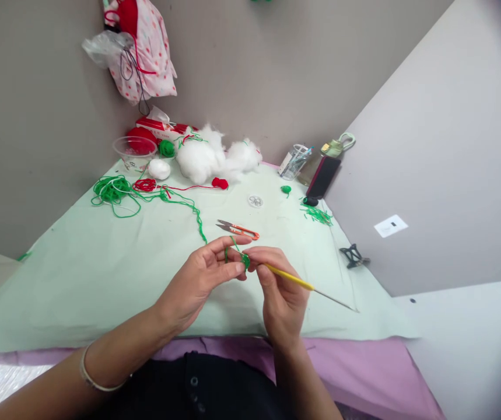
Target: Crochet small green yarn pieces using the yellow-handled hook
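Note:
My left hand pinches a small green crochet piece between thumb and fingers. Green yarn runs across the table to this hand and loops over its raised index finger. My right hand is closed around a crochet hook with a yellow handle; its thin metal shaft points down to the right. The hook's other end meets the green piece, but the fingers hide the tip. Just beyond my hands lie orange-handled thread snips.
White stuffing lies at the back, beside a clear plastic tub and red and green yarn. A tangle of green yarn sits at left. At right stand a phone, a bottle and a clear cup, near green yarn scraps.

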`<state>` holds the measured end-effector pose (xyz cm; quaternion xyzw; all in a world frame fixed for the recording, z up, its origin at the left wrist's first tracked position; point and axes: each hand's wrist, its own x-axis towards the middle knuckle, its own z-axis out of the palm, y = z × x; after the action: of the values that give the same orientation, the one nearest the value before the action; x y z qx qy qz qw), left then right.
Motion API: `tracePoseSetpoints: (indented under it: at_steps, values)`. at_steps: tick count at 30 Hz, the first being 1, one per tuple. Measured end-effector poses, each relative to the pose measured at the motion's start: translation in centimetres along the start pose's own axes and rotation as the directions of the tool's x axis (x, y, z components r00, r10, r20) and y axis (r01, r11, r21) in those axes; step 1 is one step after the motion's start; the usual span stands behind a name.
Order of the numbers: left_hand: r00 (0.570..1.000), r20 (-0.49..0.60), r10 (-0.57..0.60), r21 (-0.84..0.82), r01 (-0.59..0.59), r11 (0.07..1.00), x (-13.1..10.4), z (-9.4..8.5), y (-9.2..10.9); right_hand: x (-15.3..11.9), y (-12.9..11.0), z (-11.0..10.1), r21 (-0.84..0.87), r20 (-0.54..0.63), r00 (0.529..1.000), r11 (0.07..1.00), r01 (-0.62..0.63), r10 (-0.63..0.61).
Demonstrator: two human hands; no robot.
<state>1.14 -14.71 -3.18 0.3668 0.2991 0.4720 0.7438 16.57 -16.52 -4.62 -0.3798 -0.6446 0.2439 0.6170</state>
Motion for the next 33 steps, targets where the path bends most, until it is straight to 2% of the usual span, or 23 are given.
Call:
tracePoseSetpoints:
  at_steps: [2,4,6,7,8,10,13,15,18,22,24,26,29,31,33]
  values:
    - [1.000,-0.020,0.019,0.009,-0.019,1.000,0.0,0.1,-0.4,-0.4,0.3,0.3,-0.077,-0.005,0.999,0.996,0.042,-0.043]
    - [0.999,-0.044,0.004,-0.036,-0.005,0.999,0.2,0.1,-0.7,-0.9,0.7,0.5,-0.209,0.010,0.988,0.966,0.152,-0.154]
    - [0.997,-0.042,-0.063,-0.129,0.057,0.990,0.3,0.0,-0.9,-1.1,0.9,0.5,-0.312,0.035,0.965,0.914,0.259,-0.261]
    - [0.994,-0.036,-0.102,-0.178,0.094,0.979,0.5,-0.1,-0.9,-1.1,1.0,0.3,-0.323,0.036,0.964,0.910,0.261,-0.264]
    - [0.990,-0.031,-0.135,-0.220,0.125,0.967,0.6,-0.2,-0.9,-1.0,1.0,0.1,-0.299,0.019,0.973,0.927,0.225,-0.230]
    - [0.987,-0.031,-0.156,-0.264,0.142,0.954,0.8,-0.4,-0.7,-0.6,0.8,-0.3,-0.153,-0.044,0.996,0.986,0.071,-0.079]
    - [0.996,-0.034,-0.079,-0.219,0.069,0.973,0.8,-0.5,-0.5,0.0,0.5,-0.6,0.109,-0.069,0.994,0.991,-0.083,0.090]
    - [1.000,-0.026,-0.015,-0.123,0.011,0.992,0.6,-0.4,-0.5,0.1,0.4,-0.4,0.157,-0.028,0.994,0.982,-0.103,0.109]
    - [0.999,-0.036,0.028,-0.005,-0.028,1.000,0.3,-0.1,-0.5,0.2,0.5,-0.1,0.140,-0.015,0.992,0.982,-0.124,0.127]
    - [1.000,-0.026,-0.012,-0.010,0.012,1.000,0.2,-0.2,-0.1,0.2,0.6,-0.3,0.272,-0.025,0.975,0.940,-0.206,0.221]
    - [1.000,-0.023,-0.019,-0.004,0.019,1.000,0.2,-0.3,0.0,0.2,0.3,-0.6,0.267,-0.013,0.977,0.942,-0.203,0.214]
    - [1.000,-0.029,0.011,0.033,-0.010,0.999,0.2,-0.5,0.0,0.0,0.1,-0.7,0.149,-0.018,0.991,0.980,-0.128,0.133]
    - [0.995,-0.055,0.082,0.103,-0.076,0.992,0.2,-0.7,-0.4,-0.5,0.1,-0.6,-0.119,0.026,0.995,0.988,0.103,-0.101]
    - [0.991,-0.084,0.102,0.105,-0.093,0.990,0.2,-0.7,-0.6,-0.9,0.5,-0.3,-0.273,0.112,0.962,0.923,0.270,-0.248]
    - [0.992,-0.107,0.070,0.043,-0.065,0.997,0.2,-0.5,-0.7,-1.3,1.2,0.1,-0.413,0.150,0.925,0.828,0.380,-0.350]
